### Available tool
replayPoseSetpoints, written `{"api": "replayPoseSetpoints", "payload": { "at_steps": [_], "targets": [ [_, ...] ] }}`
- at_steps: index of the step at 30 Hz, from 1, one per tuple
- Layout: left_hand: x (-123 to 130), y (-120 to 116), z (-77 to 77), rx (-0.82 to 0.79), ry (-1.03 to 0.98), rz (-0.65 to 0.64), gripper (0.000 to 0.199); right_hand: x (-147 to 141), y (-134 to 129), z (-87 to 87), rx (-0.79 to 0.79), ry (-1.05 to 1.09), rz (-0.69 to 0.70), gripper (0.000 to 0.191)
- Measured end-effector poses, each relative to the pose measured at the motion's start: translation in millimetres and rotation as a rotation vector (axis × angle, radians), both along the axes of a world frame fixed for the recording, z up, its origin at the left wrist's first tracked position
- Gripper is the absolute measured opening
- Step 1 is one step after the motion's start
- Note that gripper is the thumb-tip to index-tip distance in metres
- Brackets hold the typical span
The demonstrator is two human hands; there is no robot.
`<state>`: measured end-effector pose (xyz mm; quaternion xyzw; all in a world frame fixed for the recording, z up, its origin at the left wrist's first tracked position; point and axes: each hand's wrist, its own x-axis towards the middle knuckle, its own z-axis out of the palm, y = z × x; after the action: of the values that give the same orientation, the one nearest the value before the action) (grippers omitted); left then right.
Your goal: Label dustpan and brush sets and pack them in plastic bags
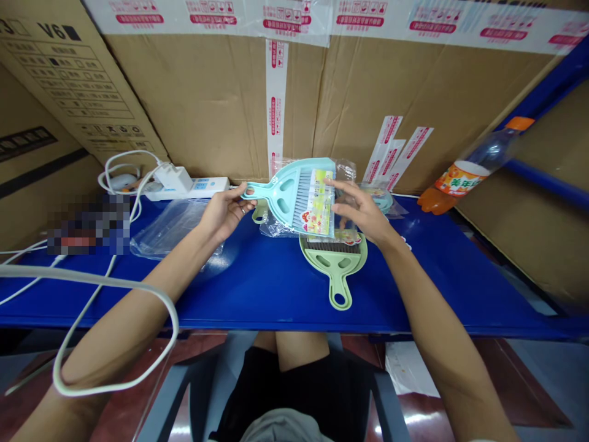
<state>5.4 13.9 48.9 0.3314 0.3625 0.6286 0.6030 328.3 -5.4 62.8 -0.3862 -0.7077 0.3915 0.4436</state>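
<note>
My left hand (230,212) pinches the handle end of a light blue dustpan and brush set (284,193). The set is held sideways above the table, its brush nested in the pan and a printed card (318,196) over the bristles. At the card's right edge is my right hand (363,209), fingers spread, close to or touching the clear wrapping there. Below lies a green dustpan and brush set (339,264), its handle toward me and its far part hidden. Behind the blue set, more plastic-wrapped pieces (276,227) are partly covered.
A clear plastic bag (172,230) lies on the blue table (267,294) at left. Behind it sits a white power strip (209,186) with cables. A white cable (170,301) loops over my left forearm. An orange-capped bottle (469,175) leans at right. Cardboard (211,104) walls the back.
</note>
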Motion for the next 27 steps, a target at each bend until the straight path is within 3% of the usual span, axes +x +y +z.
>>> {"api": "replayPoseSetpoints", "payload": {
  "at_steps": [3, 10, 15, 18, 21, 23, 27],
  "targets": [
    [-1, 0, 1.2, -0.010, 0.007, 0.006, 0.013, 6, 0, 1.7, -0.003, -0.072, 0.072, 0.075],
    [-2, 3, -3.3, -0.004, 0.019, 0.005, 0.008, 14, 1, 8.2, -0.062, -0.083, 0.140, 0.066],
    [0, 2, -4.9, -0.021, 0.011, 0.003, 0.007, 12, 0, 8.3, -0.100, -0.032, 0.093, 0.053],
    [2, 0, -2.5, -0.034, 0.005, 0.007, 0.011, 7, -2, 9.9, -0.106, 0.070, 0.056, 0.062],
    [4, -2, -0.8, -0.037, 0.006, 0.007, 0.017, 3, 0, 11.4, -0.114, 0.228, -0.075, 0.072],
    [6, -3, -1.0, -0.036, 0.010, 0.002, 0.017, 0, 3, 9.7, -0.193, 0.291, -0.136, 0.072],
    [8, -4, -2.5, -0.047, 0.020, 0.002, 0.017, -5, 9, -0.4, -0.408, 0.298, -0.087, 0.071]
  ]
}}
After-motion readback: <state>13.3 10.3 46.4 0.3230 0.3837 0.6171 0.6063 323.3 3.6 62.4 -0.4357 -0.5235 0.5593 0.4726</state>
